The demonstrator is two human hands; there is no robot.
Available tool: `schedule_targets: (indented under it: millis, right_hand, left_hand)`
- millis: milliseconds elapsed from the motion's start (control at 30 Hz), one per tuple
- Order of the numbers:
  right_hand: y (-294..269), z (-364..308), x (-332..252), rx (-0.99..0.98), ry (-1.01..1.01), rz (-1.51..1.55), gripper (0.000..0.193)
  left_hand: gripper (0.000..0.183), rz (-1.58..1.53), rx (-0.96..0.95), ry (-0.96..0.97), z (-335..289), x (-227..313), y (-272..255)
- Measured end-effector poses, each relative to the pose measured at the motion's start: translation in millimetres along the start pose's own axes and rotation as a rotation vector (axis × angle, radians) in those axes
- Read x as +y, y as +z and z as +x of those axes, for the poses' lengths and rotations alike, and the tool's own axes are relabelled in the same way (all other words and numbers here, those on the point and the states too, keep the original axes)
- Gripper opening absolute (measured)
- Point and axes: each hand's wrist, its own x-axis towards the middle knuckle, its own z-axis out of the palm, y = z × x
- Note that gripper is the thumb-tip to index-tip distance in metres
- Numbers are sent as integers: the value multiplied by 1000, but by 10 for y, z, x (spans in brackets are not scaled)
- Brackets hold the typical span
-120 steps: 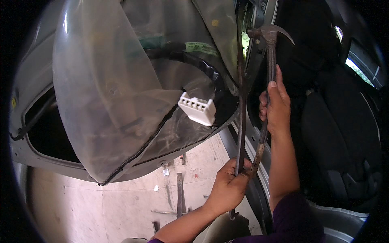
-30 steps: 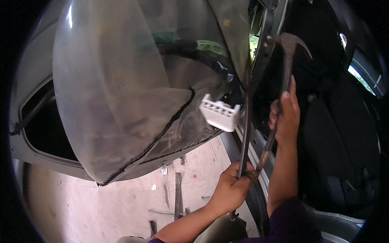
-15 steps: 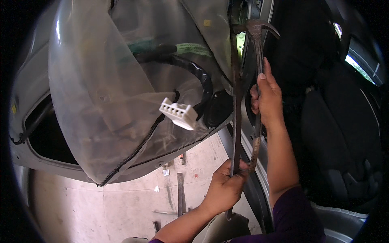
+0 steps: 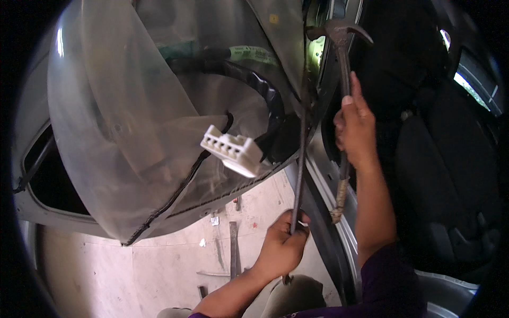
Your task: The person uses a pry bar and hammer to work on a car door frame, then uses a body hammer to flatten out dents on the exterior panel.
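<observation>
My right hand is wrapped around the shaft of a claw hammer, held upright with its thumb along the shaft. The hammer's lower grip is wound with pale, worn wrapping. My left hand is closed around the lower part of a long, dark metal pry bar. Its bottom end, slightly hooked, sticks out under my fist. The bar's upper end reaches the gap between the car door and the body, where its tip is hard to make out. The hammer head is close to the upper bar; contact cannot be judged.
A white plug connector hangs in front of the door. Cloudy plastic sheeting covers the door's inner side, with a black cable behind it. Metal bars lie on the pale floor. A dark car seat is at right.
The hammer and my right hand have shifted slightly right. My left hand has moved a little left with the pry bar's lower end, and the bar has turned to show a narrower side.
</observation>
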Motion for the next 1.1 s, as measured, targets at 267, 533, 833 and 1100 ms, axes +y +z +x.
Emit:
schedule_targets:
  millis: [267, 533, 833, 1100]
  right_hand:
    - [-216, -628, 137, 18, -9, 276, 75]
    - [-323, -1140, 308, 183, 141, 265, 73]
    - [-326, -1242, 332, 177, 157, 192, 76]
    - [-306, -1229, 339, 184, 161, 203, 78]
  left_hand:
    - [14, -54, -8, 28, -36, -222, 64]
    - [14, 38, 22, 126, -100, -515, 108]
    - [15, 76, 0, 118, -169, -472, 150]
    - [17, 97, 5, 133, -169, -358, 113]
